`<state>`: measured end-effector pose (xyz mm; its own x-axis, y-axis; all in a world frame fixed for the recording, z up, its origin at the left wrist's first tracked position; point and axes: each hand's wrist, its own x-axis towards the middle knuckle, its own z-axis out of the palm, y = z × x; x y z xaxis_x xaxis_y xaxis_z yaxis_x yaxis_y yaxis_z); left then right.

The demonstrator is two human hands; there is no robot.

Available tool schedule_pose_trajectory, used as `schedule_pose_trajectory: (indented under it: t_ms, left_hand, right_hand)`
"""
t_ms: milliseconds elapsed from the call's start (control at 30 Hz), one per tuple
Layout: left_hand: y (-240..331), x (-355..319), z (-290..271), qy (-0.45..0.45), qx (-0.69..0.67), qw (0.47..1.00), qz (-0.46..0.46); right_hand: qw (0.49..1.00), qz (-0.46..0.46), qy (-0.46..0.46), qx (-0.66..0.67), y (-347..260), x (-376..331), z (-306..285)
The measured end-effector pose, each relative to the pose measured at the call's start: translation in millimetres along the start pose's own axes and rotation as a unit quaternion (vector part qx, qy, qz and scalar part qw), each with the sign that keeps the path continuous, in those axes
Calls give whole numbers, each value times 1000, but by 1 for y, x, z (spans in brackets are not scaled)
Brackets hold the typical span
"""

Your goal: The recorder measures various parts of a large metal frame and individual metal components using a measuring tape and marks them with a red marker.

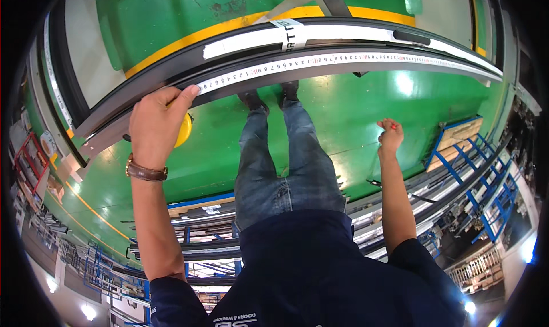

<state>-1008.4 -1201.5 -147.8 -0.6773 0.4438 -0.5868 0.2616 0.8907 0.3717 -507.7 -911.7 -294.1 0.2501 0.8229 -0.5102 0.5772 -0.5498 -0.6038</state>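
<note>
My left hand (153,124) grips a yellow tape measure case (183,130) and presses its thumb on the white tape blade (343,58). The blade runs to the right along a long dark metal frame profile (320,69) that lies across in front of me. A strip of white tape (293,34) is wrapped around the profile. My right hand (390,136) is held apart below the profile, closed in a fist around a small red pen-like thing (394,125) that barely shows.
My legs in jeans and black shoes (269,95) stand on a green floor (354,109) with a yellow line (229,25). Blue racks (480,178) holding metal profiles stand at the right and lower left, with a wooden pallet (460,133) beside them.
</note>
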Motion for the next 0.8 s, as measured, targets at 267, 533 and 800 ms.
schedule_pose_trajectory:
  t_ms: [267, 533, 800]
  left_hand:
    - [-9, 2, 6, 7, 2, 1000, 26]
    - [-10, 4, 6, -12, 19, 1000, 4]
    - [-6, 4, 7, -9, 28, 1000, -1]
  right_hand:
    - [997, 5, -38, -63, 19, -20, 15]
    - [994, 17, -71, -81, 18, -27, 21]
    - [994, 27, -70, -75, 22, -25, 18]
